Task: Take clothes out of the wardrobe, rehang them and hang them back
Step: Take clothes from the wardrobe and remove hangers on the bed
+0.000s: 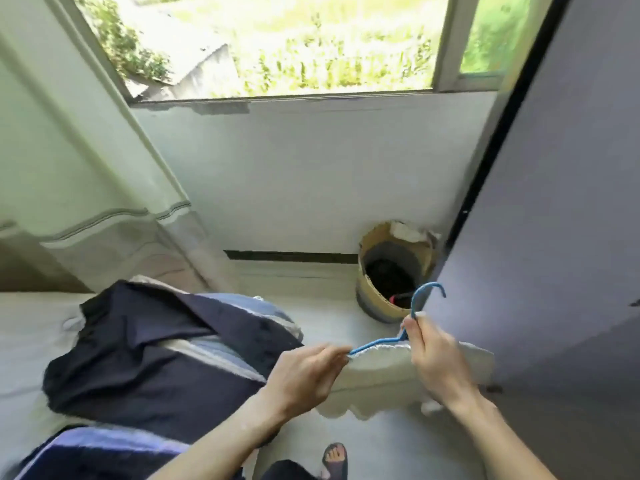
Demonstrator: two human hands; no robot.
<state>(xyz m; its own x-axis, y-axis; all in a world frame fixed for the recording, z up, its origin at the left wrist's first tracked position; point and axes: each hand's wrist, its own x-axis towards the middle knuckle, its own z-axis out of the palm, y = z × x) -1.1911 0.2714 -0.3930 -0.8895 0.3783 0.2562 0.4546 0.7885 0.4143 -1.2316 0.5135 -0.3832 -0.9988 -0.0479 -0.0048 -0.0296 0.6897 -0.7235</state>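
While the right hand [436,358] curls its fingers round the neck of the blue hanger [374,345], just under the hook, the left hand [304,372] pinches the edge of the pale garment [377,374] at the tip of the hanger's arm, left of that grip. The garment hangs below both hands, bunched and only partly spread along the arm.

The step looks like seating the cloth on the hanger. To do it well, the right hand should hold the neck firm and level while the left draws the edge over the arm's tip. Then even out both sides so nothing slides off, and keep the hook free for the rail.

Further left of the grip a heap of dark clothes [145,341] lies on the bed [20,334]. Just beyond the hook a woven basket [367,299] stands on the floor. A grey panel [554,237], probably the wardrobe door, is close on the right. Farthest off is the window [294,46].
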